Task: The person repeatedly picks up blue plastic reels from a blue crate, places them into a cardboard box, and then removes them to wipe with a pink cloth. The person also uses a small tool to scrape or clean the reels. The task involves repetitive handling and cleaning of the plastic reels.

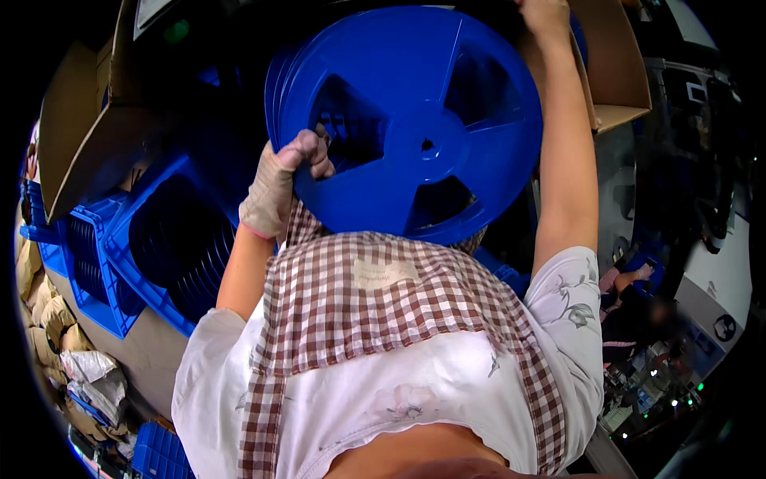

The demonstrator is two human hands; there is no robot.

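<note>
Standing right by them: the reels (pixel 415 120) are a stack of big blue plastic spoked discs, held up edge-on in front of the chest, above the checked apron (pixel 383 303). Looks like several flanges nested together going by the layered rims on the left edge.

The left hand (pixel 283 188) is gloved, with its fingers (pixel 307 148) curled tight over the rim on the lower left. The right hand (pixel 544 14) is up at the top right by the rim, but it's cut off at the frame edge, so I can't tell whether those fingers are closed on anything.

Handling-wise, I'd guess light for the size, stiff but a bit flexy at the thin flanges, and smooth enough to slide against each other. The rim or the spoke cut-outs look like the sensible spots to grab; squeezing one flange alone could let the stack fan apart.

No bench in sight. Blue crates (pixel 152 239) hold more reels on the left, an open cardboard box (pixel 614 72) sits behind, and bags (pixel 88 371) lie on the floor. Pretty cramped.
</note>
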